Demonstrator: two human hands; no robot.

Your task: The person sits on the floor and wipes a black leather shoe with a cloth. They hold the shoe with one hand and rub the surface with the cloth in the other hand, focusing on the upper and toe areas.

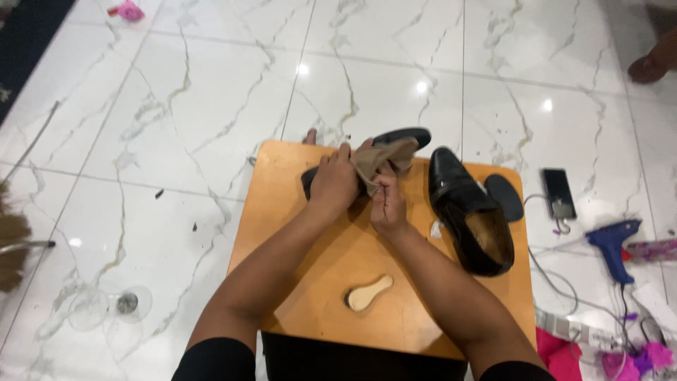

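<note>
From the head camera, I see a person sitting at a low orange-brown wooden table (296, 282) that stands on a white marble tile floor (176, 120). The left hand (333, 185) is clenched over a black leather shoe (403, 135) lying across the far edge of the table, and it presses the shoe down. The right hand (386, 206) pinches between its fingers a tan, soft lining piece (384, 156), which is pulled up out of this shoe. I think the lining can tear if the pull is too strong, because it looks thin and folded. The shoe also hangs partly over the table edge, so it may slip to the floor if the left hand becomes loose. A second black leather shoe (469, 212) stands just beside the right hand, near a dark oval insole (504, 196); an elbow could push them off. A pale wooden sole-shaped piece (368, 293) lies between the forearms. On the floor to the right lie a blue glue gun (612, 243) with cables and a black phone (558, 192); the cables could catch a foot, and I cannot tell if the gun is hot.
</note>
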